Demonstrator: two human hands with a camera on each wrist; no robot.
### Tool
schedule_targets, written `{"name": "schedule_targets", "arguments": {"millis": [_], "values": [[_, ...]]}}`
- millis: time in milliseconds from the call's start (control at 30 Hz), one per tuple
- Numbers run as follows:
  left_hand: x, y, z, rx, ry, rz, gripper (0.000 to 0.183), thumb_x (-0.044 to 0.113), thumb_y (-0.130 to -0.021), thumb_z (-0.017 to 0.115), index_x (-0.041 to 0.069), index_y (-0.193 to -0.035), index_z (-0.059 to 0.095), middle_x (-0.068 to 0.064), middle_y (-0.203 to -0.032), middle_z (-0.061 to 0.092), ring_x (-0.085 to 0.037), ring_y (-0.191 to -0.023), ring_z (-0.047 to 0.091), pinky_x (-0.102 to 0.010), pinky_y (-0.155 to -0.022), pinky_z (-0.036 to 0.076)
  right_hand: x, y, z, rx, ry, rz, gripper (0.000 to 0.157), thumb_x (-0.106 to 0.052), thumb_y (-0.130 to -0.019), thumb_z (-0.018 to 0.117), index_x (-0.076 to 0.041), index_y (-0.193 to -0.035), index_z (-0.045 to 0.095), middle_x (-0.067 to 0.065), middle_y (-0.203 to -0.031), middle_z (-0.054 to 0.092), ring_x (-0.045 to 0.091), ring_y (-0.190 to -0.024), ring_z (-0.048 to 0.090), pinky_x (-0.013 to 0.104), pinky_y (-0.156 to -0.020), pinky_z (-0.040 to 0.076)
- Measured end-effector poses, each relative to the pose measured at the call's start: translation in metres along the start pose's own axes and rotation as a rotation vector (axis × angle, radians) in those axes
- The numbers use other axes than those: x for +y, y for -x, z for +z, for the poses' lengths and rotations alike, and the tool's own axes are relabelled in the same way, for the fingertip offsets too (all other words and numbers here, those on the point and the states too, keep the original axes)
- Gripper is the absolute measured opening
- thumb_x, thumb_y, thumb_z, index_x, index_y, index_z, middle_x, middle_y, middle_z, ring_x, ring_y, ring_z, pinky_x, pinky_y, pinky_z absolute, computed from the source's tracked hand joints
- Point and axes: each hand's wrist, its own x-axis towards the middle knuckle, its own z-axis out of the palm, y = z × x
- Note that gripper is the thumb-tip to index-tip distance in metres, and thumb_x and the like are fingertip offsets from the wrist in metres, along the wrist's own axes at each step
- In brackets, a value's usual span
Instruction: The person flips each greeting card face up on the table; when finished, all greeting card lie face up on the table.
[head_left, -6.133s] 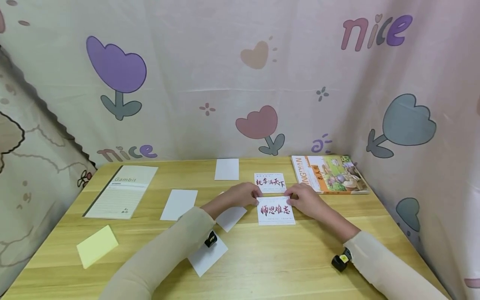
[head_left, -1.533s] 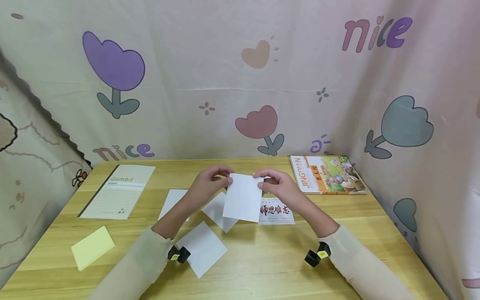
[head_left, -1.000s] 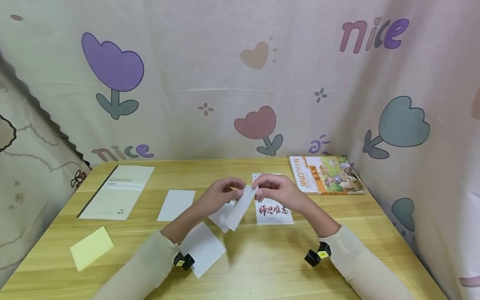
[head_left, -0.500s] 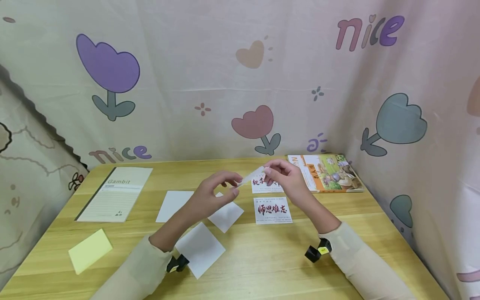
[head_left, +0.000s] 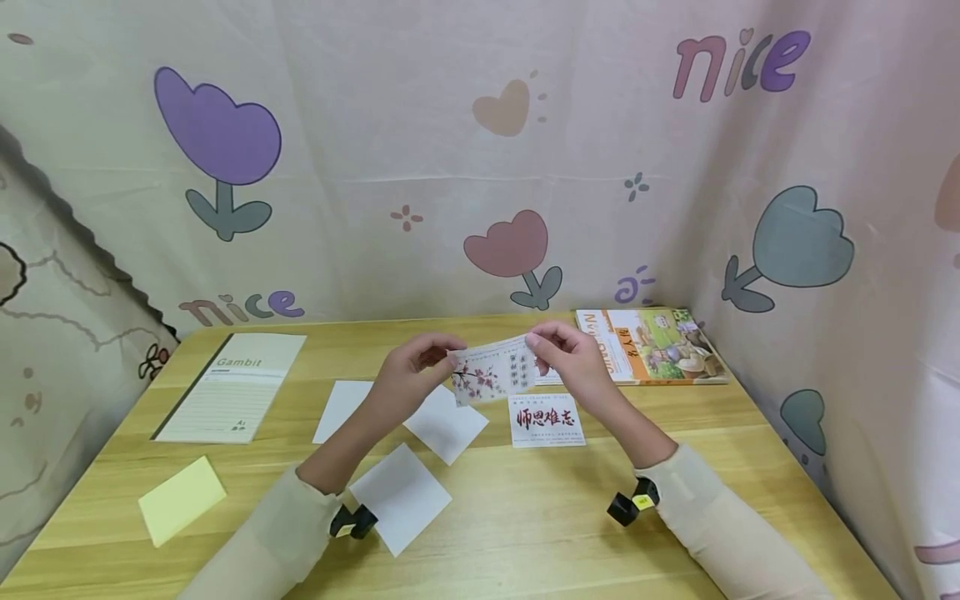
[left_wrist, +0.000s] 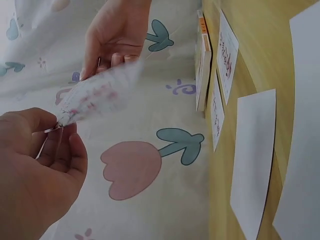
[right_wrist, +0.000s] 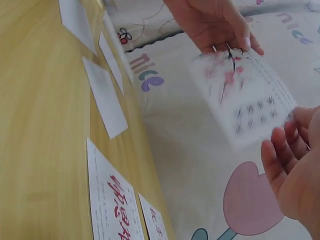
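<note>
Both hands hold one card (head_left: 487,375) up over the table, its face printed with pink blossoms and columns of dark characters. My left hand (head_left: 408,383) pinches the blossom end between thumb and fingers. At the opposite end, my right hand (head_left: 576,358) pinches a corner; in the right wrist view the card is slightly blurred. Below lies a square card with red characters (head_left: 546,419). A second red-lettered card (right_wrist: 152,217), mostly hidden behind the right hand in the head view, lies beyond it. Blank white cards (head_left: 402,500) (head_left: 450,425) (head_left: 337,410) lie face down to the left.
A pale notebook (head_left: 232,387) lies at the back left of the wooden table (head_left: 540,525), with a yellow paper pad (head_left: 182,500) nearer. An orange and white book (head_left: 660,346) is at the back right. A patterned curtain (head_left: 360,167) hangs behind.
The hands have left the red-lettered card they were touching and raised another; the blank card at the table's back is gone. The held card has turned from its blank side to its printed side.
</note>
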Motion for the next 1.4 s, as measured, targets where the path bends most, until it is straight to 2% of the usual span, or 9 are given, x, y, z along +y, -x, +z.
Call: {"name": "schedule_targets", "arguments": {"millis": [167,367,667,800,933,1033,1133,1267,1400], "values": [[-0.006,-0.002,-0.004,-0.008,0.117,-0.090,0.020,0.013,-0.100,0.062,0.009,-0.119,0.068,-0.009,-0.118,0.064,-0.022,-0.096,0.061,-0.027,-0.083,0.057,0.004,0.001,-0.001,-0.026,0.089,-0.019,0.021,-0.023,-0.097,0.069,-0.010,-0.114,0.068,0.008,-0.091,0.064,0.020,-0.076,0.061,0.028,-0.068,0.055],[-0.009,-0.004,-0.006,0.003,0.143,-0.139,0.024,0.014,-0.100,0.062,0.007,-0.123,0.065,-0.011,-0.115,0.063,-0.022,-0.094,0.062,-0.027,-0.084,0.058,0.004,0.002,0.000,-0.061,0.131,-0.082,0.017,-0.014,-0.097,0.067,-0.007,-0.111,0.070,0.013,-0.083,0.066,0.023,-0.073,0.065,0.026,-0.065,0.054],[-0.014,-0.009,0.000,0.060,0.304,-0.129,0.046,0.001,-0.097,0.061,0.007,-0.140,0.048,-0.016,-0.118,0.060,-0.016,-0.089,0.066,-0.028,-0.082,0.058,0.007,0.001,0.008,0.179,0.064,-0.121,0.016,-0.006,-0.100,0.059,-0.001,-0.111,0.070,0.007,-0.102,0.060,0.022,-0.079,0.061,0.026,-0.070,0.058],[-0.017,-0.007,0.007,0.048,0.276,-0.120,0.037,0.004,-0.097,0.062,0.004,-0.133,0.055,-0.016,-0.114,0.063,-0.019,-0.088,0.068,-0.028,-0.082,0.059,0.009,0.001,0.011,0.247,0.053,-0.129,0.018,-0.007,-0.101,0.056,0.000,-0.113,0.068,0.006,-0.106,0.059,0.012,-0.081,0.061,0.023,-0.073,0.057],[-0.017,-0.005,0.011,0.019,0.231,-0.127,0.026,0.008,-0.098,0.064,0.006,-0.124,0.061,-0.016,-0.108,0.064,-0.023,-0.091,0.068,-0.029,-0.084,0.059,0.011,0.002,0.012,0.267,0.042,-0.127,0.018,-0.009,-0.102,0.056,0.000,-0.113,0.068,0.004,-0.107,0.060,0.013,-0.082,0.061,0.022,-0.073,0.057],[-0.017,-0.005,0.009,0.038,0.220,-0.122,0.023,0.009,-0.099,0.062,0.006,-0.122,0.063,-0.017,-0.108,0.063,-0.025,-0.093,0.067,-0.030,-0.085,0.059,0.012,0.002,0.012,0.207,-0.002,-0.102,0.017,-0.007,-0.101,0.057,0.001,-0.112,0.067,0.006,-0.105,0.061,0.016,-0.081,0.062,0.025,-0.074,0.058],[-0.017,-0.006,0.003,0.098,0.228,-0.117,0.022,0.008,-0.100,0.059,0.003,-0.121,0.063,-0.016,-0.109,0.061,-0.023,-0.092,0.065,-0.029,-0.085,0.058,0.011,0.003,0.011,0.056,-0.003,-0.054,0.014,-0.004,-0.098,0.059,0.000,-0.109,0.067,0.009,-0.102,0.063,0.018,-0.081,0.064,0.026,-0.075,0.058],[-0.019,-0.008,-0.005,0.158,0.211,-0.137,0.022,0.008,-0.101,0.056,0.001,-0.120,0.064,-0.015,-0.112,0.061,-0.022,-0.090,0.063,-0.032,-0.086,0.058,0.012,0.007,0.015,-0.167,0.089,-0.009,0.012,-0.007,-0.097,0.063,-0.006,-0.107,0.070,0.015,-0.098,0.067,0.026,-0.085,0.066,0.025,-0.073,0.055],[-0.023,-0.011,-0.006,0.180,0.165,-0.159,0.022,0.009,-0.100,0.058,0.003,-0.120,0.065,-0.013,-0.115,0.061,-0.020,-0.088,0.062,-0.029,-0.084,0.057,0.014,0.011,0.022,-0.314,0.171,-0.002,0.013,-0.013,-0.099,0.062,-0.012,-0.110,0.070,0.009,-0.092,0.068,0.036,-0.084,0.064,0.029,-0.069,0.053]]}}
